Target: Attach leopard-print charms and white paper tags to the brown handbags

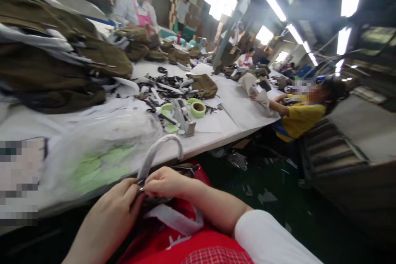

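In the head view a bag (185, 168) rests against the red apron (185, 251), mostly hidden behind my arms. Its pale wrapped handle (150, 157) arches up above my hands, and a second pale strap (176, 219) loops below them. My left hand (116, 204) has its fingers closed at the bag's edge, near the base of the handle. Right beside it, the fingers of my right hand (165, 182) are curled in a pinch at a small shiny metal fitting (142, 189). What lies under the fingertips is hidden.
A white worktable (210, 126) carries a tape dispenser (183, 119), a roll of green tape (198, 108), a clear plastic bag (105, 148) with green contents and loose straps (163, 86). Brown bags (46, 57) are piled left. A person in yellow (305, 117) works right, near cartons (349, 165).
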The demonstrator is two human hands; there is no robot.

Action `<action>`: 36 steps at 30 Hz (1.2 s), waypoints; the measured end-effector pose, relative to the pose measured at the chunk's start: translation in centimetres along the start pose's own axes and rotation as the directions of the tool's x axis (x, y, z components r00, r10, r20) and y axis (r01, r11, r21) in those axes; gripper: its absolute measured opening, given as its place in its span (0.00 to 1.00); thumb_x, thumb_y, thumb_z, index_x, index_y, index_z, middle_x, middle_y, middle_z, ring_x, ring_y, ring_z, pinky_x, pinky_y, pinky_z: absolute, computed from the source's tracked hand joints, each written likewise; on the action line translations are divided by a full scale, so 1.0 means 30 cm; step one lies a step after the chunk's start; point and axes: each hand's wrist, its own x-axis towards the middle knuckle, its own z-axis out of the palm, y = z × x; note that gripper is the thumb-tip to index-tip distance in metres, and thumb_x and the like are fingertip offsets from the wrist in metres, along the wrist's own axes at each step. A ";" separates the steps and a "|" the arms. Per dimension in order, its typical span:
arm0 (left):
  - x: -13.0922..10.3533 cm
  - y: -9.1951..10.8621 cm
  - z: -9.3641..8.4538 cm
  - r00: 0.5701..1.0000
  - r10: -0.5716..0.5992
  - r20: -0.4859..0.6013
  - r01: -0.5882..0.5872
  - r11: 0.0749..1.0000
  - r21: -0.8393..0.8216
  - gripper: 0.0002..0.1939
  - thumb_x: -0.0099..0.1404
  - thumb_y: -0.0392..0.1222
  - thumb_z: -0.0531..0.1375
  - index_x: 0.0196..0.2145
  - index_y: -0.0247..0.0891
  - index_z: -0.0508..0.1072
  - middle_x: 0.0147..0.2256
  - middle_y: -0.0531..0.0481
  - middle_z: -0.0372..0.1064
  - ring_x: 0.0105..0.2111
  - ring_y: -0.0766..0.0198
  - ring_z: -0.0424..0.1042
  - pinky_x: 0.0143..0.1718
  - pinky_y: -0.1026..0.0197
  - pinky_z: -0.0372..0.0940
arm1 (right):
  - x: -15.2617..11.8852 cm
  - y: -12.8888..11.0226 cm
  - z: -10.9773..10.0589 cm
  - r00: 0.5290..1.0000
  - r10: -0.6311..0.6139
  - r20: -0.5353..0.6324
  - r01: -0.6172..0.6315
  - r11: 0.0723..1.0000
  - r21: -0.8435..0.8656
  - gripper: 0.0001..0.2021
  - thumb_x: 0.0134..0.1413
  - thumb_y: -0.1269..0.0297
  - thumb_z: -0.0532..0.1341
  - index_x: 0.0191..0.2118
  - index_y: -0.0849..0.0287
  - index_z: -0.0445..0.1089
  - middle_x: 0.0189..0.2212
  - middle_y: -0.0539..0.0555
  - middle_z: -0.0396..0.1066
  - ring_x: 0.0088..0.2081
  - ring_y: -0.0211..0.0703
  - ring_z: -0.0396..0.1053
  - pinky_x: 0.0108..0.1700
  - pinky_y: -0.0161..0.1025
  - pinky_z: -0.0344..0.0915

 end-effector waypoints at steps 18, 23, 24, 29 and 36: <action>-0.077 0.031 -0.095 0.996 -0.080 0.050 0.080 0.997 0.005 0.15 0.70 0.47 0.52 0.41 0.43 0.77 0.38 0.49 0.75 0.36 0.64 0.76 0.38 0.67 0.70 | 0.048 0.114 0.039 0.965 -0.232 0.124 0.218 0.442 -0.870 0.18 0.68 0.63 0.48 0.38 0.62 0.74 0.37 0.58 0.77 0.37 0.46 0.73 0.40 0.39 0.64; -0.073 -0.018 -0.042 0.998 -0.045 -0.043 0.052 0.985 0.166 0.16 0.70 0.47 0.51 0.39 0.40 0.78 0.40 0.45 0.76 0.38 0.59 0.76 0.44 0.60 0.71 | 0.030 0.097 0.036 0.937 -0.322 0.138 0.276 0.436 -0.856 0.17 0.66 0.63 0.50 0.41 0.63 0.76 0.40 0.60 0.77 0.42 0.48 0.73 0.46 0.41 0.63; -0.074 -0.022 -0.041 0.997 -0.039 -0.063 0.050 0.983 0.177 0.16 0.70 0.47 0.52 0.38 0.40 0.78 0.40 0.45 0.76 0.38 0.58 0.76 0.44 0.59 0.71 | 0.016 0.080 0.022 0.919 -0.371 0.131 0.305 0.461 -0.833 0.15 0.66 0.63 0.52 0.41 0.61 0.76 0.40 0.58 0.77 0.42 0.47 0.73 0.46 0.39 0.63; -0.084 -0.041 -0.050 0.983 -0.103 -0.150 0.117 0.989 0.087 0.15 0.69 0.47 0.54 0.37 0.39 0.79 0.39 0.45 0.77 0.39 0.59 0.76 0.45 0.60 0.71 | -0.009 0.008 -0.137 0.722 -0.635 -0.277 0.228 0.595 -0.771 0.17 0.67 0.59 0.52 0.36 0.59 0.75 0.33 0.55 0.76 0.36 0.41 0.71 0.43 0.35 0.62; -0.074 -0.026 -0.056 0.975 -0.167 -0.149 0.159 0.985 -0.061 0.16 0.68 0.49 0.55 0.33 0.42 0.80 0.35 0.48 0.79 0.38 0.61 0.77 0.43 0.63 0.72 | 0.194 0.006 -0.352 0.776 -0.482 -0.407 -0.111 0.531 -0.840 0.08 0.60 0.65 0.59 0.39 0.58 0.76 0.39 0.54 0.76 0.41 0.42 0.71 0.46 0.34 0.62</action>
